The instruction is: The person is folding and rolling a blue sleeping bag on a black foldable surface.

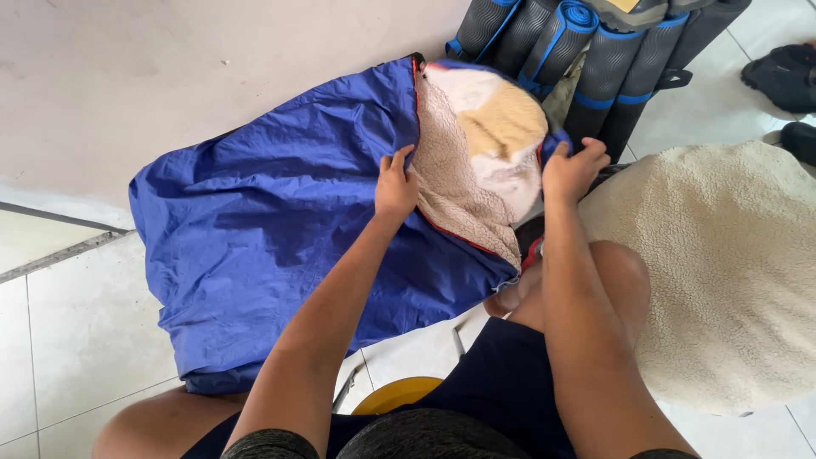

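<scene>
Clutching the blue bag [272,221] mouth, left hand [396,185] and right hand [574,168] grip closed.

We are gripping the open mouth of a blue bag [272,221] with our left hand [396,187] and right hand [573,170], fleece blanket [484,161] showing inside.

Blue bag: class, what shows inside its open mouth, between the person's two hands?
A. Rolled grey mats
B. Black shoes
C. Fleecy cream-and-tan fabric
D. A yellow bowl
C: the left hand and right hand grip the rim of the blue bag, and fleecy cream-and-tan fabric fills its mouth.
</scene>
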